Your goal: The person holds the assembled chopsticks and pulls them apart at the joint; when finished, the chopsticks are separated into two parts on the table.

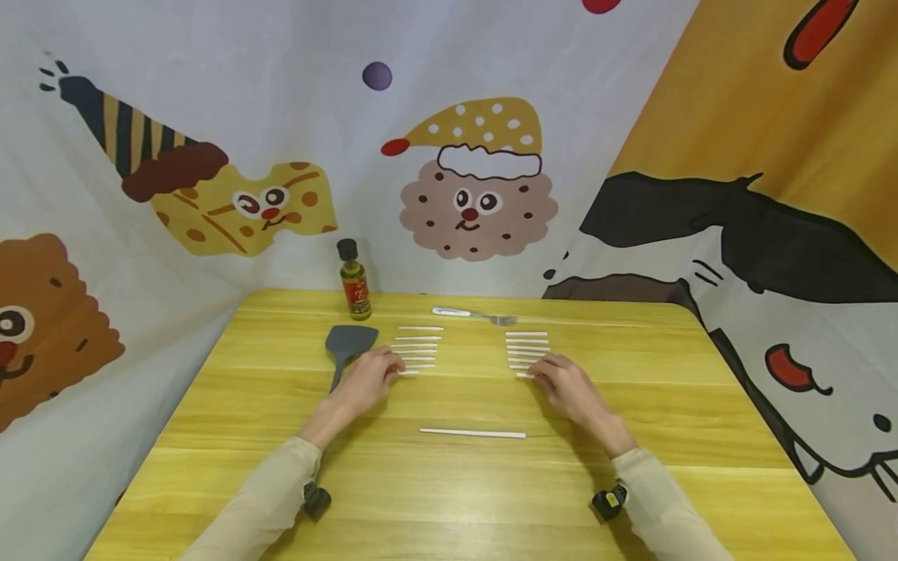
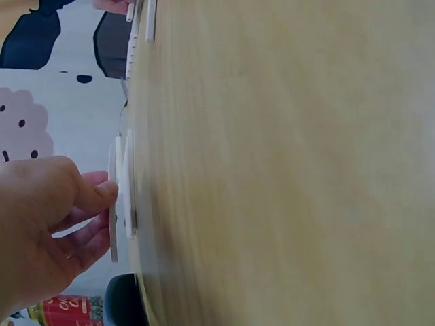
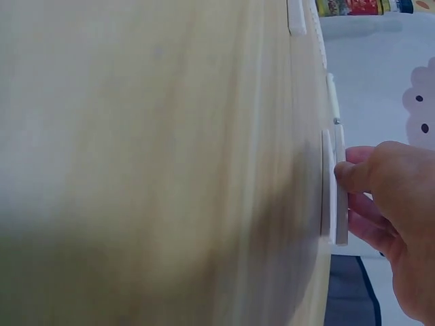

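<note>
My left hand point(image 1: 368, 382) pinches a short white stick point(image 2: 113, 224) between thumb and fingers, at the near end of a column of several such sticks point(image 1: 415, 346). Across from it, my right hand point(image 1: 567, 386) pinches another short white stick point(image 3: 342, 204) at the near end of a second column point(image 1: 528, 340). Both wrist views show the held sticks beside other sticks lying on the table. One longer white stick point(image 1: 472, 432), thinner towards its left end, lies crosswise nearer to me, apart from both hands.
A grey spatula point(image 1: 351, 339) lies left of the sticks, its handle partly behind my left hand. Behind it stands an oil bottle point(image 1: 356, 290) with a black cap. A fork point(image 1: 473, 315) with a white handle lies towards the back edge of the wooden table point(image 1: 463, 506).
</note>
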### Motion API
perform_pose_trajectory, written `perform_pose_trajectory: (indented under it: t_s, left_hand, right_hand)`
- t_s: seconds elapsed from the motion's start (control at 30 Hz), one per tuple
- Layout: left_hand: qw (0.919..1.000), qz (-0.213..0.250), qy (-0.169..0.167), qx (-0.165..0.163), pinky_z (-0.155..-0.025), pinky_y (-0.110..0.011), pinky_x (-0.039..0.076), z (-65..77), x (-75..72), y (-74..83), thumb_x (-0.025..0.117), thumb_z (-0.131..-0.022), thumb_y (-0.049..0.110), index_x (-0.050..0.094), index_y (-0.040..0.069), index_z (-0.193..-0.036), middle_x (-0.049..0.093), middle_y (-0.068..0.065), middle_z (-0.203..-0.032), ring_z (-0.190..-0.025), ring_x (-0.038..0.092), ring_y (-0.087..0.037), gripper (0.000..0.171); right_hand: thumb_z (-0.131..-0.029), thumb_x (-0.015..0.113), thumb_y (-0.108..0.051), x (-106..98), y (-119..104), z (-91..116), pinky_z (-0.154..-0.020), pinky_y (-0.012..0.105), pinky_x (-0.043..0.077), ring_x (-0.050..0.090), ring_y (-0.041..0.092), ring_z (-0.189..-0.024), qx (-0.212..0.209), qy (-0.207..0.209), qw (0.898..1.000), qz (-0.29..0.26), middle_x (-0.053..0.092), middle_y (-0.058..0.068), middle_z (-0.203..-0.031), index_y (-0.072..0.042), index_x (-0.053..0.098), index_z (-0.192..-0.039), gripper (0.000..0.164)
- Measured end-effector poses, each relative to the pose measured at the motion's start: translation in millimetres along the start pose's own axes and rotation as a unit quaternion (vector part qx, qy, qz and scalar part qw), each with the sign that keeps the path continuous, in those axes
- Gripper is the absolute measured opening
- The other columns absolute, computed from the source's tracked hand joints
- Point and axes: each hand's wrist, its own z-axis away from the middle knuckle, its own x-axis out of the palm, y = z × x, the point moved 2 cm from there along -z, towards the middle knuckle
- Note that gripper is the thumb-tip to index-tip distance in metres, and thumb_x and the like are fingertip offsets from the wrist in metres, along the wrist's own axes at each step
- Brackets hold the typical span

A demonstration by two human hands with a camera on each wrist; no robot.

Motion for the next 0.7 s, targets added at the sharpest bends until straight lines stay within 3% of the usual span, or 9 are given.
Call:
perform_pose_trajectory:
  t_s: [0.33, 0.7]
  left_hand:
    - [0.9998, 0.005, -0.02, -0.007, -0.07, -0.028, 0.058, -3.9, 4.5, -1.8, 0.071, -0.087, -0.007, 0.076, 0.007, -0.094, 0.067, -0.004, -0.088, -0.082, 0.065, -0.016, 0.016]
    - [0.9995, 0.003, -0.031, -0.002, -0.078, -0.031, 0.06, -6.4, 11.1, 0.8, 0.073, -0.086, -0.007, 0.075, 0.007, -0.095, 0.069, -0.003, -0.092, -0.087, 0.067, -0.018, 0.016]
  right_hand:
    - [-0.082, 0.079, 0.004, 7.4, 0.5, -5.4, -0.08, 0.04, 0.061, 0.07, 0.024, -0.088, 0.003, -0.005, 1.0, 0.001, 0.072, 0.005, -0.092, -0.007, 0.077, -0.093, 0.016]
    - [-0.082, 0.077, 0.006, 13.5, 1.1, -5.0, -0.076, 0.039, 0.061, 0.069, 0.024, -0.089, 0.002, -0.008, 1.0, 0.007, 0.071, 0.006, -0.094, -0.008, 0.076, -0.092, 0.017]
